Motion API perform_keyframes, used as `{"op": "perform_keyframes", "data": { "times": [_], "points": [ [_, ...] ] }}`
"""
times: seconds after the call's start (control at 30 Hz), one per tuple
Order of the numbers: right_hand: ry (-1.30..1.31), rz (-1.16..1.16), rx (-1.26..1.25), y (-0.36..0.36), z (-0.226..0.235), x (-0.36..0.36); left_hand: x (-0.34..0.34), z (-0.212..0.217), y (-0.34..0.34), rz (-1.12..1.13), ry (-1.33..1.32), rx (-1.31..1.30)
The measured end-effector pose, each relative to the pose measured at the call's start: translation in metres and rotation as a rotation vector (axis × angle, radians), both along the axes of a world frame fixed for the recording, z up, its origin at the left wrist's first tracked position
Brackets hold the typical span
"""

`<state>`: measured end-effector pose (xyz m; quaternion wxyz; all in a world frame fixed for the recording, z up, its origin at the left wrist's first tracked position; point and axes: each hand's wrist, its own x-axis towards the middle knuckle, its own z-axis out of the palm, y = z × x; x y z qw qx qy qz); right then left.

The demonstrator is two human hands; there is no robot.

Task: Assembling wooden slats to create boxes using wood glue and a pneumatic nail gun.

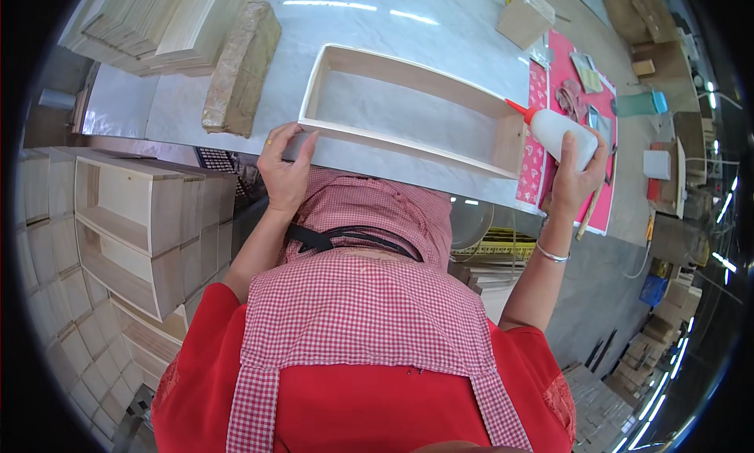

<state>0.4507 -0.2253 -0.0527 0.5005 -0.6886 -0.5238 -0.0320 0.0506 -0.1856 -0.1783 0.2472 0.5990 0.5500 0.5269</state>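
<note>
A long, shallow, pale wooden frame (404, 144) lies on the grey marbled tabletop (440, 25), its open middle showing the surface below. At its near left corner my left hand (284, 170) is closed, fingertips and thumb against the wood. My right hand (577, 174) is wrapped around a white squeeze bottle (559, 135) with a red pointed nozzle (517, 107). The bottle is tilted, and the nozzle tip meets the frame's far right corner, or hovers just over it. I cannot tell whether anything flows out.
A tape-wrapped brown block (242, 68) and stacked wooden boards (157, 21) stand to the left. Pink patterned cloth (554, 76) covers the table's right end, with a rag (569, 101) on it. A small wooden box (525, 19) sits far right. Finished-looking wooden boxes (118, 209) are piled lower left.
</note>
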Motion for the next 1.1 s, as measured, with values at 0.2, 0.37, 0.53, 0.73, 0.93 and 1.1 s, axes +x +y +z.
{"op": "perform_keyframes", "data": {
  "times": [0.2, 0.37, 0.53, 0.73, 0.93, 1.1],
  "points": [
    [0.063, -0.064, -0.017, -0.010, 0.001, 0.013, -0.001, -0.001, 0.000, 0.016, 0.010, -0.036],
    [0.032, -0.077, 0.000, -0.015, 0.000, 0.019, -0.001, -0.005, 0.000, 0.014, 0.012, -0.045],
    [0.057, -0.099, -0.014, -0.021, 0.001, 0.023, -0.002, -0.006, 0.000, 0.022, 0.006, -0.048],
    [-0.036, -0.110, -0.049, -0.034, 0.001, 0.030, -0.001, -0.008, 0.001, 0.025, 0.001, -0.044],
    [-0.015, -0.083, -0.039, -0.056, 0.006, 0.024, -0.001, -0.012, 0.002, 0.017, -0.005, -0.043],
    [0.029, -0.072, -0.098, -0.074, 0.010, 0.020, -0.001, -0.010, 0.001, 0.018, 0.000, -0.053]
  ]
}}
